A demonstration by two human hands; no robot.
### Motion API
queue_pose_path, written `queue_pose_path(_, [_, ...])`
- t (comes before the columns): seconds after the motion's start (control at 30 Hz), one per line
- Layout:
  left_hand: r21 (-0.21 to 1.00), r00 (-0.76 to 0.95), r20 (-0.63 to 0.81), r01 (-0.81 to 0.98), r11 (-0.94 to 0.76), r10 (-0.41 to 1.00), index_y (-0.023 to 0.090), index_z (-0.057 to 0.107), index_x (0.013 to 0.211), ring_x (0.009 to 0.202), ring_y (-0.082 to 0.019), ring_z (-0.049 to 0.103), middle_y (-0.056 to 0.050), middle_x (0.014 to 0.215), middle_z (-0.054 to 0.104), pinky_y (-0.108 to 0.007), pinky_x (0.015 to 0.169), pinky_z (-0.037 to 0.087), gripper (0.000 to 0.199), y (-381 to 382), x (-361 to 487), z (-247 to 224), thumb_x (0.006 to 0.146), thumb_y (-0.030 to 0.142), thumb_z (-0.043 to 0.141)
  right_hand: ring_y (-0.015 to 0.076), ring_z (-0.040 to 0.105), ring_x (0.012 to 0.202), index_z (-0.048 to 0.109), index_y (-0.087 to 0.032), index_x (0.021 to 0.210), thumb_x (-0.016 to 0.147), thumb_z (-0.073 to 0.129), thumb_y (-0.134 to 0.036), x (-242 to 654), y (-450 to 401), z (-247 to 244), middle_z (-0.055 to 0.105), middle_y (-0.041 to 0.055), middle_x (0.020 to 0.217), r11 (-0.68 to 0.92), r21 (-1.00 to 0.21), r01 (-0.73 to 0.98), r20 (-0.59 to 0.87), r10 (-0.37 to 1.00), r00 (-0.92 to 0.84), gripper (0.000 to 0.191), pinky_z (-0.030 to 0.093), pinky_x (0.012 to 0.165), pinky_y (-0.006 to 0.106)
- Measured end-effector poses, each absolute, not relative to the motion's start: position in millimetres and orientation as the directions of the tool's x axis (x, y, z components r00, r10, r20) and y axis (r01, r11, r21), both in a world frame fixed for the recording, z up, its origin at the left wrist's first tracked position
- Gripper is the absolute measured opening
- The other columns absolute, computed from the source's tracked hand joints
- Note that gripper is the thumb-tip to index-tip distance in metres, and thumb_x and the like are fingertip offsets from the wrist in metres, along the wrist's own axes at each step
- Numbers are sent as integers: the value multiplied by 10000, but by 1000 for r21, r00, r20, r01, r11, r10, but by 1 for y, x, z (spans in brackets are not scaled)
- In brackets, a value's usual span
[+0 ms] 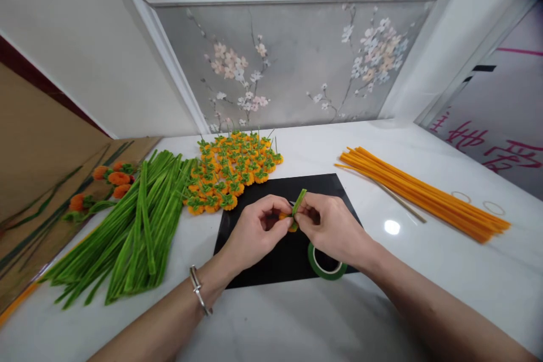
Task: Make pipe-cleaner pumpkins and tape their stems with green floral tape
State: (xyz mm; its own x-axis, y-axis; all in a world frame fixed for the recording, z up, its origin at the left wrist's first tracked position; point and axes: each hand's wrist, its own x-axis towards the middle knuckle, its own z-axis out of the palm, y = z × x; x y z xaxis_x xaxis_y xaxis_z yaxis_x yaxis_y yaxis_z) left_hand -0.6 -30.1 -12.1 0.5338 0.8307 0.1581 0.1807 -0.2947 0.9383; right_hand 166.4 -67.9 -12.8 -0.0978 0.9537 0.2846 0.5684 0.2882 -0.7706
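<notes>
Over the black mat [263, 263], my left hand [261, 232] pinches a small orange flower [292, 227], mostly hidden by the fingers. My right hand [333, 226] is closed on a short green fuzzy stem [300, 201] that sticks up between the two hands and meets the flower. Both hands' fingertips nearly touch. Just below my right hand a roll of green tape [328, 275] lies on the mat's right part. Many orange flowers with green bases [233, 167] are grouped behind the mat, to the left.
Green fuzzy stems [144, 226] lie in a large pile at the left. Orange fuzzy stems [424, 195], a thin stick [403, 203] and two thin rings [494, 207] are at the right. Darker orange flowers [119, 177] rest at the far left. A framed floral panel [297, 68] stands behind.
</notes>
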Motion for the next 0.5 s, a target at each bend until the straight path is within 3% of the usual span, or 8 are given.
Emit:
queue_pose_path(0.13, [899, 492, 248, 204, -388, 834, 172, 680, 822, 884, -187, 607, -84, 1005, 629, -264, 712, 492, 90, -31, -1, -13, 795, 161, 595, 98, 461, 496, 547, -193, 643, 743, 518, -124, 165, -67, -15, 536, -35, 565, 247, -824, 510, 269, 963, -30, 124, 354, 478, 219])
queue_pose_path(0.27, [874, 447, 303, 222, -432, 842, 200, 711, 803, 862, -191, 613, -81, 988, 634, -260, 664, 499, 121, -35, 2, -17, 801, 173, 593, 115, 487, 512, 563, -187, 614, 730, 540, -176, 161, -66, -15, 560, -18, 565, 117, -913, 392, 142, 989, 34, 119, 373, 471, 226])
queue_pose_path(0.4, [816, 408, 365, 292, -499, 837, 212, 720, 811, 861, -185, 607, -72, 976, 634, -279, 727, 491, 160, -39, 3, -20, 816, 156, 571, 114, 467, 512, 586, -178, 638, 758, 538, -221, 159, -66, -16, 544, -18, 563, 36, -952, 305, 44, 999, 18, 136, 362, 466, 231])
queue_pose_path(0.5, [776, 408, 393, 334, -535, 824, 212, 716, 815, 861, -179, 604, -66, 974, 634, -278, 748, 480, 172, -39, 3, -19, 819, 138, 561, 107, 438, 519, 589, -176, 659, 780, 531, -229, 159, -66, -17, 518, -26, 572, 55, -954, 293, 54, 998, -12, 144, 348, 476, 232])
